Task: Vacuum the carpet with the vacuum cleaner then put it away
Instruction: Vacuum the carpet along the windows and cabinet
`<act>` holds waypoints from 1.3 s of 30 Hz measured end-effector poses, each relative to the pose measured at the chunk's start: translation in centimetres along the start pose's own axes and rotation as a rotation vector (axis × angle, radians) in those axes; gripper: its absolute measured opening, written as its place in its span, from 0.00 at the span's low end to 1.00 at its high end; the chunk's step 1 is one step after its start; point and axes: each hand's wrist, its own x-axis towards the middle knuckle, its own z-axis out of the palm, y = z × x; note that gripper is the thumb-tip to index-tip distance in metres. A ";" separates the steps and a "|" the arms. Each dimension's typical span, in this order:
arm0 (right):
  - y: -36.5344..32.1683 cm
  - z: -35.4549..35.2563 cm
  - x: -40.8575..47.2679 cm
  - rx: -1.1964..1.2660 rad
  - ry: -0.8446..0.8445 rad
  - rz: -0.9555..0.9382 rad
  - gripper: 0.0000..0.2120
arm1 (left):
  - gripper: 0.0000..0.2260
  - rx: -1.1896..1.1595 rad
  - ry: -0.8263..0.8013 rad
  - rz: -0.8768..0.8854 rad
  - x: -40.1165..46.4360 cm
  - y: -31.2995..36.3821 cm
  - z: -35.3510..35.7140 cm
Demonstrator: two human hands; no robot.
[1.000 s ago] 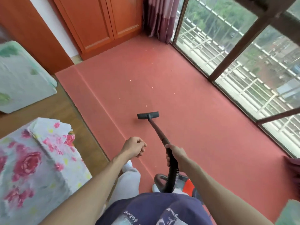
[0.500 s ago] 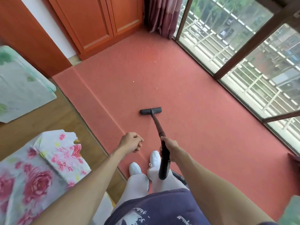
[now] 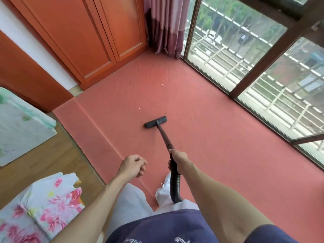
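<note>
Vacuum cleaner: flat dark floor head (image 3: 155,122) set on the red carpet (image 3: 219,155) near frame centre, long edge running roughly from 8 to 2 o'clock. Dark wand (image 3: 164,135) slanted back from the head toward 5 o'clock, joined to a black ribbed hose (image 3: 175,186) dropped between the legs. Body of the machine out of sight.

Right hand (image 3: 178,157) wrapped closed around the top of the wand where the hose began, arm extended from 5 o'clock. Left hand (image 3: 134,164) beside it toward 9 o'clock, curled into a loose fist, nothing held, clear of the wand.

Pale crumbs (image 3: 139,108) scattered on the carpet: a few just beyond the head toward 11 and 1 o'clock, one beside its left end toward 7 o'clock, more farther off at 12 o'clock near the curtain (image 3: 164,25).

White shoe (image 3: 164,188) on the carpet under the hose; light trousers and dark blue shirt at 6 o'clock.

Orange wooden cupboard doors (image 3: 98,35) at 11 o'clock. Glazed windows with dark brown frames (image 3: 259,67) along the carpet edge from 1 to 3 o'clock. Wood floor (image 3: 45,155) at 8 o'clock, bordered by the carpet's raised edge. Floral bedding (image 3: 43,211) at 7 o'clock; a second pale, green-patterned cover (image 3: 19,123) at 9 o'clock.
</note>
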 end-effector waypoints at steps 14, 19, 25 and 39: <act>2.0 -6.2 -2.0 0.409 0.278 0.131 0.11 | 0.08 0.214 -0.320 -0.031 6.7 7.9 8.2; -3.3 -4.8 1.9 0.448 0.228 0.122 0.12 | 0.08 0.233 -0.321 -0.002 8.5 11.2 7.1; -10.0 -5.4 10.0 0.376 0.160 0.106 0.12 | 0.10 0.221 -0.262 -0.065 11.3 10.3 3.6; -5.7 -7.2 6.6 0.149 0.177 0.122 0.10 | 0.09 0.452 -0.410 -0.035 17.7 16.4 6.5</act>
